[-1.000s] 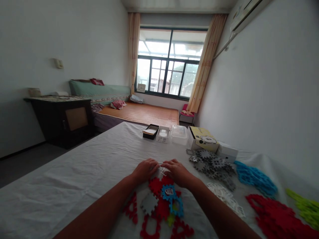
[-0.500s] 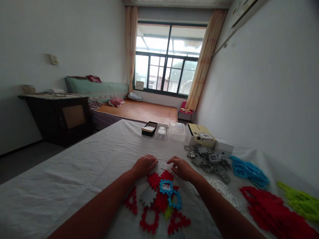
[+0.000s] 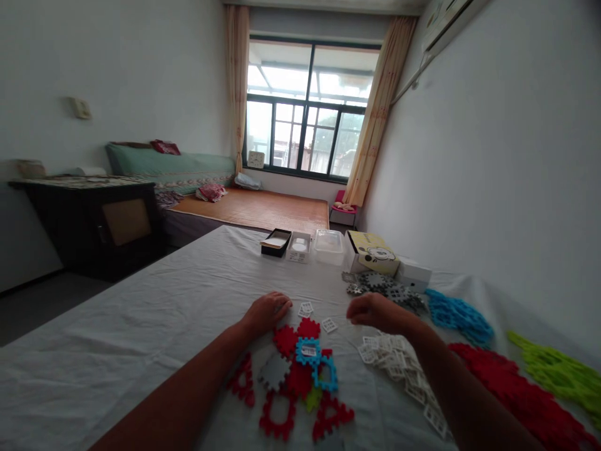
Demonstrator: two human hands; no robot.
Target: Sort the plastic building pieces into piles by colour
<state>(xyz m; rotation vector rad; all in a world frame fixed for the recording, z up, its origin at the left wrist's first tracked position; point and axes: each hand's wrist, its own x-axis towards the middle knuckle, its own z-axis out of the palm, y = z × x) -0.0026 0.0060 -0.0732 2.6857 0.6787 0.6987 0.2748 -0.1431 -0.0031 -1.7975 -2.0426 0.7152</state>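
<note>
My left hand [image 3: 271, 309] rests palm down on the white cloth, fingers loosely stretched and nothing visible in them. Just right of its fingertips lies a small white lattice piece [image 3: 305, 309], with a second white lattice piece [image 3: 329, 324] beyond. My right hand [image 3: 372, 309] hovers between the white lattice pile [image 3: 397, 360] and the grey pieces [image 3: 387, 289]. Its fingers are bent, a little apart from the thumb, and appear to hold nothing. Before me lie toothed red pieces [image 3: 278, 416], a grey gear piece [image 3: 275, 371] and a blue square frame [image 3: 308, 352].
To the right are blue pieces [image 3: 457, 317], a red pile [image 3: 511, 388] and lime-green pieces [image 3: 554, 363]. Along the far edge stand a black box [image 3: 276, 242], a small white box [image 3: 299, 247], a clear plastic tub [image 3: 329, 246] and a yellow carton [image 3: 373, 252].
My right hand has let go of a white lattice piece and moved right toward the white and grey piles. My left hand has stayed nearly in place; the view has shifted slightly.
</note>
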